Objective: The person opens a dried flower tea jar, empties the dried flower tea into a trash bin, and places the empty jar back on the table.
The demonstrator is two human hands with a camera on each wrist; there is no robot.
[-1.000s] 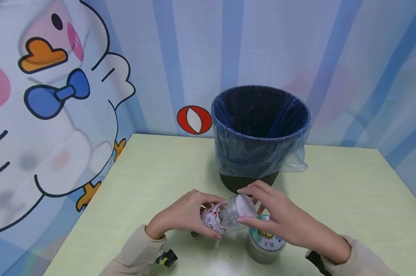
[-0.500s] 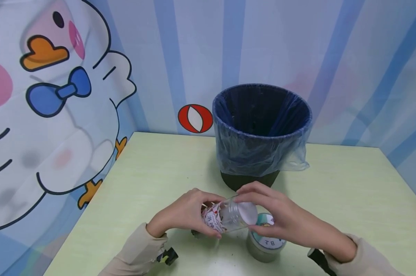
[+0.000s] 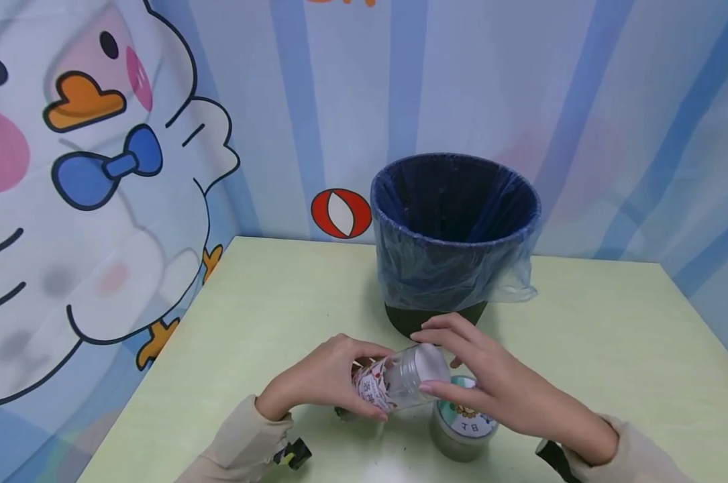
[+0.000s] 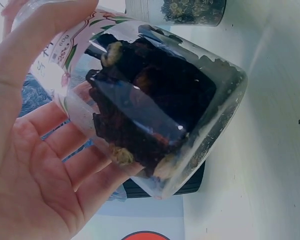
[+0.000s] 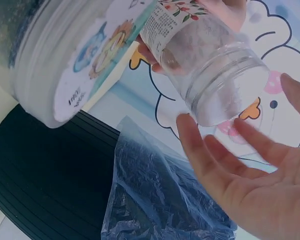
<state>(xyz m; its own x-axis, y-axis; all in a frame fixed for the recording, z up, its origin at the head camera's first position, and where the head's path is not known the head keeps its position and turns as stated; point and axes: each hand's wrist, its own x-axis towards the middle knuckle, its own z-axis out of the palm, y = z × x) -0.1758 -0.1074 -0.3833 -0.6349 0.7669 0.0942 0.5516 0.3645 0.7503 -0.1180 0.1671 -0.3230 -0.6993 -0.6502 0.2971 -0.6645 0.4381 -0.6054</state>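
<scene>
Two hands (image 3: 339, 377) (image 3: 493, 382), tilted jar (image 3: 398, 380); contents (image 4: 155, 100), prob. dried

- My bare left hand (image 3: 327, 376) emerges from a creased beige fabric left sleeve (image 3: 233, 436).
- A small, blocky black left-wrist fitting (image 3: 300, 453) bears yellow-green marking.
- My bare right hand (image 3: 490, 382) meets a matching beige right sleeve (image 3: 629, 453).
- A black, elongated right-wrist fitting (image 3: 555, 458) sits at its cuff.

Right hand (image 5: 255, 185), fingers loosely bent, is near end of tilted clear jar with berry-print label (image 5: 210, 55); left hand (image 5: 232, 15) grips it. Sticker-topped jar (image 5: 75, 65) upper left, black bin (image 5: 50, 170), blue bag (image 5: 155, 195) below.
</scene>
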